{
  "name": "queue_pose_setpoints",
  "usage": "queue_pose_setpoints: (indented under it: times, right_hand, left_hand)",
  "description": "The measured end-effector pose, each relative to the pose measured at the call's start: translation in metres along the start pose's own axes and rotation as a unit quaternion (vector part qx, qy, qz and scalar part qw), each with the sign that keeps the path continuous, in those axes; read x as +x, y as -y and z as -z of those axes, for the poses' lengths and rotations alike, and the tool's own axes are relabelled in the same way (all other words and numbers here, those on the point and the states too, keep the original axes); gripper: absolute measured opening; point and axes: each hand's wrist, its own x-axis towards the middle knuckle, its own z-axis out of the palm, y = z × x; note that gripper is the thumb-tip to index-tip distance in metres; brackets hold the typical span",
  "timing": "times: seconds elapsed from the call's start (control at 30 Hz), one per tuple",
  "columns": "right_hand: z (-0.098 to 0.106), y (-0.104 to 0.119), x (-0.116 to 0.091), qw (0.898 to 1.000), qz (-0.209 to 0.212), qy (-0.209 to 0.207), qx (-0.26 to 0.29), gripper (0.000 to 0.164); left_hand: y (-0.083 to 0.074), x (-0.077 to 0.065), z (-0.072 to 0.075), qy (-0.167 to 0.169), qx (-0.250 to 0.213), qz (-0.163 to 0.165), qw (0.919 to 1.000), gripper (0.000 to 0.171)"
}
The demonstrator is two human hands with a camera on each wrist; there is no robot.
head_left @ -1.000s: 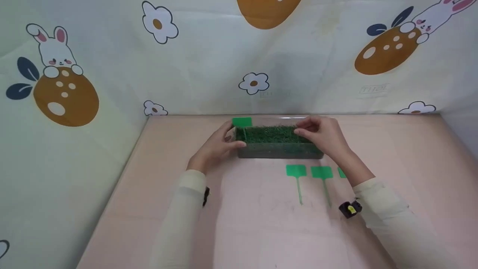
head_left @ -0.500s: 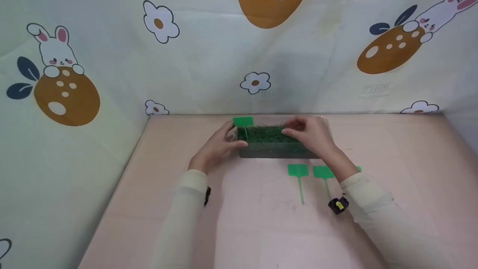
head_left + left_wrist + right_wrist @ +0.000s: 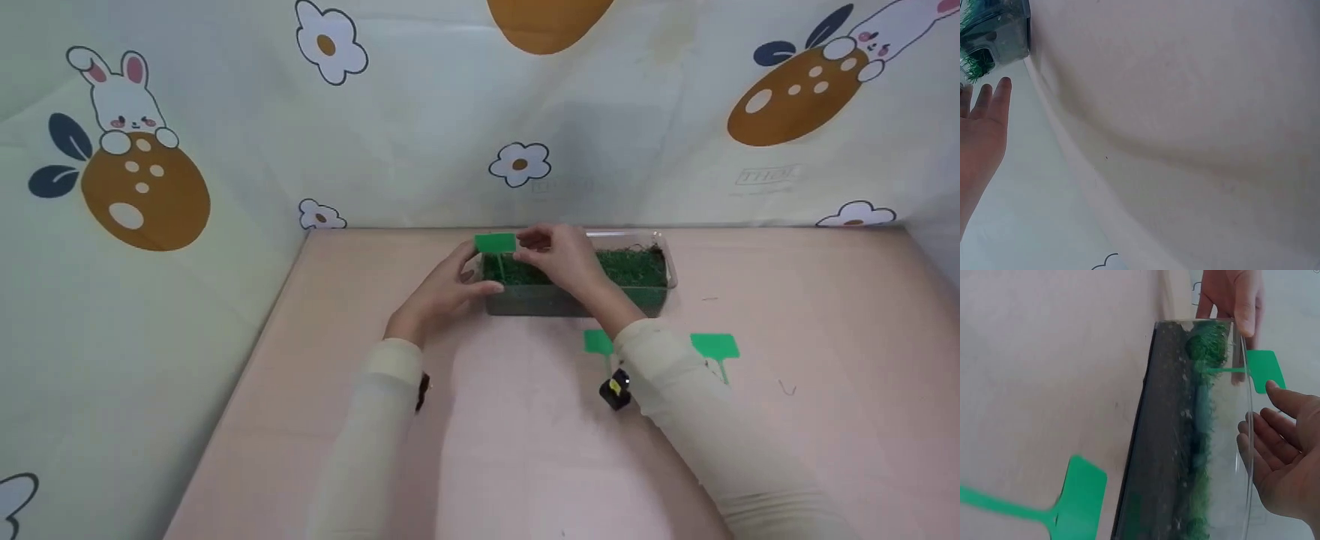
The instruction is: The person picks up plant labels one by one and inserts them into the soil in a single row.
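A clear plastic tray (image 3: 664, 289) filled with green grass stands at the back of the pink table. At its left end a green plant tag (image 3: 495, 243) stands upright in the grass. My left hand (image 3: 459, 276) rests with straight fingers against the tray's left end (image 3: 999, 34), thumb along the front wall. My right hand (image 3: 537, 241) hovers over the grass just right of the tag (image 3: 1264, 370), fingers loosely extended and holding nothing. The right wrist view shows its fingertips (image 3: 1273, 389) close to the tag's corner.
Two more green tags lie flat on the table in front of the tray, one (image 3: 597, 341) half hidden by my right forearm, one (image 3: 715, 346) further right. Patterned fabric walls close off the back and both sides.
My right hand has moved left over the grass from the tray's right end to the standing tag, uncovering the right tag on the table. My left hand has stayed put.
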Motion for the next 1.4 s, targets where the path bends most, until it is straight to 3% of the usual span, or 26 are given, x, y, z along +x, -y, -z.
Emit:
queue_pose_setpoints:
  times: [0.3, 0.7, 1.13, 1.4]
  right_hand:
    - [-0.012, 0.004, 0.007, 1.0, 0.015, -0.016, -0.01, 0.021]
    - [0.006, 0.005, 0.006, 0.998, 0.003, -0.059, 0.022, 0.02]
    - [0.001, -0.011, 0.005, 0.998, -0.003, -0.055, -0.036, 0.017]
    - [0.004, -0.012, 0.003, 0.999, -0.017, -0.042, -0.004, 0.023]
  left_hand:
    - [0.001, 0.0, 0.0, 0.0, -0.007, -0.006, 1.0, 0.077]
    - [0.002, 0.003, 0.003, 0.01, -0.005, -0.012, 0.9999, 0.085]
    - [0.001, 0.005, 0.0, 0.009, -0.004, -0.005, 0.9999, 0.088]
    - [0.002, 0.004, 0.0, 0.009, -0.013, 0.0, 0.9999, 0.088]
